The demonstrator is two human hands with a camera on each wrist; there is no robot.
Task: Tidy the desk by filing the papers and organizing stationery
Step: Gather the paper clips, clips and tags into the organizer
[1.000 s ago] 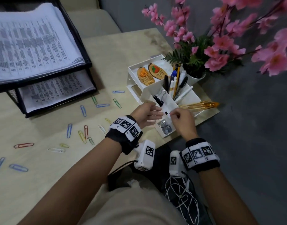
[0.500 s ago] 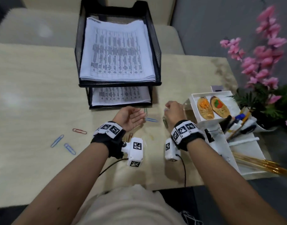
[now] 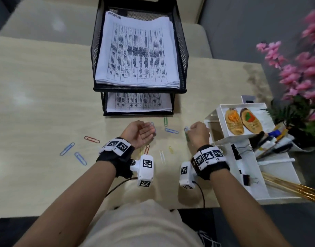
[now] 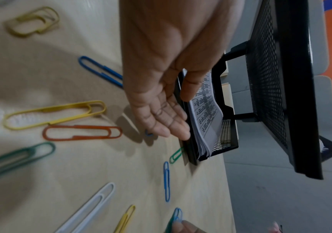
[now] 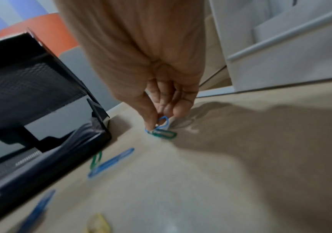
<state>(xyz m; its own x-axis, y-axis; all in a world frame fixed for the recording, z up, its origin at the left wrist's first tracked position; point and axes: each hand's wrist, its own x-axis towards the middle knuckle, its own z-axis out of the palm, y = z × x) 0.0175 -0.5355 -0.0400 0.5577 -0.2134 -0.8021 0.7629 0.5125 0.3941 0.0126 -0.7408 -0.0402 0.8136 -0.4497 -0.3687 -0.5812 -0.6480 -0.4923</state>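
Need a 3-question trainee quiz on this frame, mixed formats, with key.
1. True or false: the left hand is gripping a paper clip.
2. What does the right hand pinch?
A. a pen
B. a light blue paper clip
C. a binder clip
3. Fill in: the printed papers lie in the black mesh ____.

Key:
1. False; its palm faces up, fingers relaxed, nothing held.
2. B; a green clip lies on the desk just under it.
3. Tray.

Coloured paper clips (image 3: 171, 131) scattered on desk (image 3: 46, 97)
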